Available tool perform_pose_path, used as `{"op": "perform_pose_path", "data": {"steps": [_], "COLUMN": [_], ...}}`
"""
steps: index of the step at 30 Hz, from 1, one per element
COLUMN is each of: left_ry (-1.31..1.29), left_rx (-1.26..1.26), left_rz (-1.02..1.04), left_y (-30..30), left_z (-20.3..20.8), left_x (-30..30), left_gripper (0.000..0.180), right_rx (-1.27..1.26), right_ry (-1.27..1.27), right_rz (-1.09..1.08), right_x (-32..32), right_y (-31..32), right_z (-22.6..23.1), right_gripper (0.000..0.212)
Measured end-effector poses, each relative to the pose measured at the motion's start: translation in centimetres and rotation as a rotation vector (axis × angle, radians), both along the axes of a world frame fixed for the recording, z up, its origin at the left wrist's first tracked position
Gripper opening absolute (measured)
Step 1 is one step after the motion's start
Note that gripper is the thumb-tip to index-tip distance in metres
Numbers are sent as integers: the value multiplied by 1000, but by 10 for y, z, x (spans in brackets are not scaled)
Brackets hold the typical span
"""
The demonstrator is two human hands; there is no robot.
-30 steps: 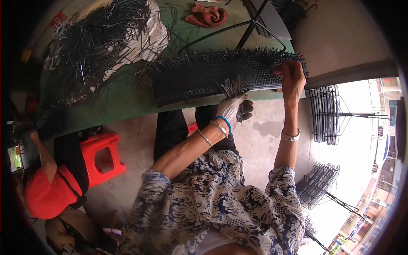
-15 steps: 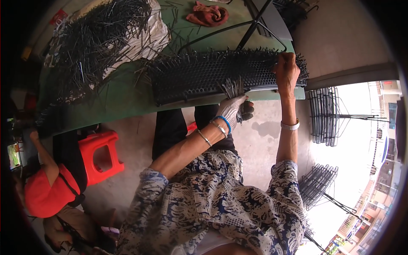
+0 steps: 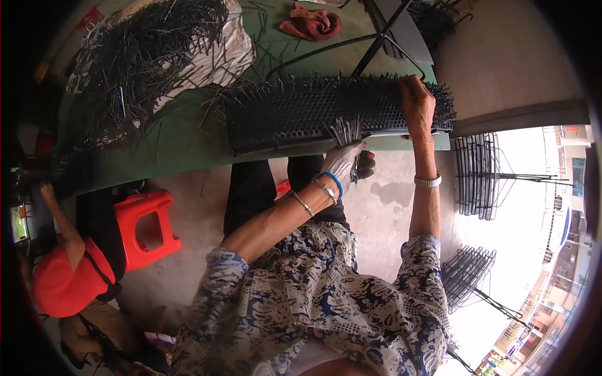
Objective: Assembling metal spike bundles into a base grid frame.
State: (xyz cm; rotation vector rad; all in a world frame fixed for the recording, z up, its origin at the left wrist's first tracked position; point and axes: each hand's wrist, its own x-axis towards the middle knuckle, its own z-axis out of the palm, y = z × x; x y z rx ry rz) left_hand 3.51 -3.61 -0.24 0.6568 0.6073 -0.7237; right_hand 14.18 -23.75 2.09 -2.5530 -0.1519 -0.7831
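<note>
A long black perforated rack (image 3: 301,119) lies along the near edge of the green table, with a dense row of thin dark rods standing in its far holes. My left hand (image 3: 342,160), in a pale glove, is closed round a bundle of thin dark rods (image 3: 347,131) at the rack's near edge; their ends fan out over the holes. Bare, my right hand (image 3: 418,108) reaches over the rack's right part. Its fingers are pinched at the far row, and what they hold is hidden.
A big heap of loose dark rods (image 3: 147,53) lies on white sacking (image 3: 235,47) at the far left. Beyond the rack are a reddish cloth (image 3: 310,24) and a black metal frame (image 3: 370,55). A red stool (image 3: 147,229) and a co-worker in red (image 3: 69,276) are at left.
My right hand has shifted slightly left along the rack's far row, its fingers still pinched. My left hand stays almost where it was with the bundle of rods.
</note>
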Motion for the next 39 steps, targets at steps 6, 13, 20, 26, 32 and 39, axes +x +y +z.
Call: {"op": "perform_pose_path", "data": {"steps": [6, 13, 20, 26, 32, 39], "left_ry": [1, -27, -57, -101, -160, -206], "left_rx": [-23, 8, -22, -43, -22, 6], "left_rz": [42, 44, 27, 13, -78, -127], "left_y": [-1, -1, 3, 5, 8, 9], "left_z": [-1, -7, -2, 5, 8, 12], "left_x": [0, -2, -4, -3, -5, -10], "left_gripper": [14, 12, 15, 16, 20, 24], "right_rx": [-61, -101, -349, 254, 659, 850], "right_ry": [48, 8, 100, 308, 670, 771], "right_rz": [37, -150, -292, 1, 291, 366], "right_x": [4, -5, -17, -46, -71, -78], "right_y": [12, 17, 15, 26, 48, 40], "right_z": [3, 5, 8, 18, 22, 25], "right_gripper": [9, 14, 20, 31, 19, 13]}}
